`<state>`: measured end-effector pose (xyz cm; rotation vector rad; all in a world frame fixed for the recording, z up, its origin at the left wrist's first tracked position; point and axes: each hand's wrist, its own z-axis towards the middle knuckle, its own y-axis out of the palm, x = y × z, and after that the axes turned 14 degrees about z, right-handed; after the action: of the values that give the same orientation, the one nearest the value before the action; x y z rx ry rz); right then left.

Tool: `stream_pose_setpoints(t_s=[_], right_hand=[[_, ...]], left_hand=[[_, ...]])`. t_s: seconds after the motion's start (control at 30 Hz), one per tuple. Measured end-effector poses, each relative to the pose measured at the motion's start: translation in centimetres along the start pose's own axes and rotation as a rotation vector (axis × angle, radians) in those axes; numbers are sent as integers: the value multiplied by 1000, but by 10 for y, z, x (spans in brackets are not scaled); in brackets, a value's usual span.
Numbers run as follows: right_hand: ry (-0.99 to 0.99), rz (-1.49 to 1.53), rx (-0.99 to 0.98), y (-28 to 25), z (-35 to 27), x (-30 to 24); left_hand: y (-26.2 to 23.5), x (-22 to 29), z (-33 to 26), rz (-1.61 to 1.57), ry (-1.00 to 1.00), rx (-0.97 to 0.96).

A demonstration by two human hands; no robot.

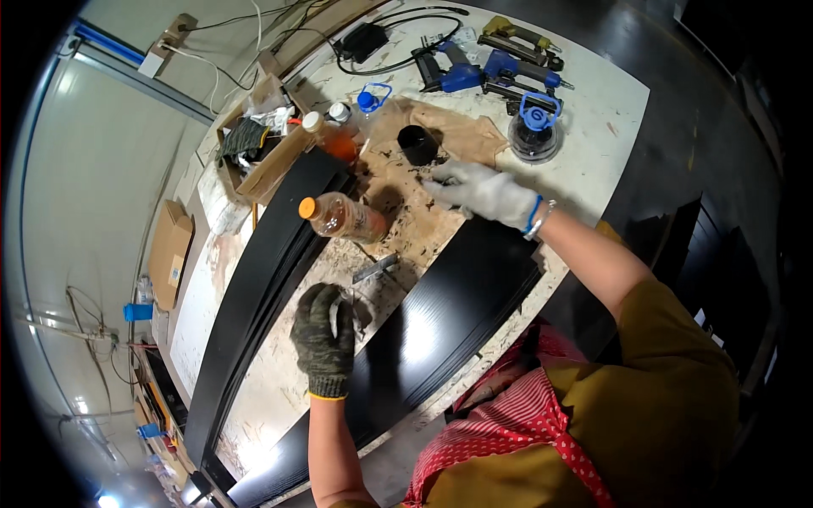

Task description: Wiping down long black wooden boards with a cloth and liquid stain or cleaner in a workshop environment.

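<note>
My left hand (pixel 323 339), in a dark camouflage glove with a yellow cuff, is above the worktable between two stacks of black boards. Its fingers are curled, and a small pale sliver shows beside them; what it is I cannot make out. My right hand (pixel 478 193) wears a white glove, its fingers stretched toward a small black cup (pixel 418 146) and apart from each other. A gap seems to lie between fingertips and cup. Just beyond the left hand is a flat grey metal tool (pixel 374 268). An orange-capped bottle (pixel 343 218) stands between the hands.
Long black boards lie stacked at left (pixel 273 245) and near my body (pixel 449 309). Several nail guns (pixel 457 68) and a blue-handled clear jug (pixel 535 135) are at the far side. More bottles (pixel 330 140) stand by a cardboard box (pixel 275 157). Dark scraps litter brown paper (pixel 457 123).
</note>
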<state>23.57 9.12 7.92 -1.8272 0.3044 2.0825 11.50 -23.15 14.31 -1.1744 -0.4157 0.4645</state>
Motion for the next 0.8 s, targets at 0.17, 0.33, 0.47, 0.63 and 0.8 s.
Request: stream_pose_setpoints(t_s=[0.17, 0.33, 0.47, 0.63, 0.8], right_hand=[[324, 827, 143, -33, -18, -8], [425, 1211, 136, -54, -32, 31], [369, 1357, 119, -55, -47, 19], [377, 1363, 87, -62, -51, 43], [378, 1292, 86, -55, -37, 40]], left_hand=[[48, 75, 123, -47, 211, -35], [110, 89, 214, 171, 195, -231], [148, 75, 237, 403, 260, -379], [149, 76, 250, 440, 419, -407], [161, 53, 251, 66, 328, -281]])
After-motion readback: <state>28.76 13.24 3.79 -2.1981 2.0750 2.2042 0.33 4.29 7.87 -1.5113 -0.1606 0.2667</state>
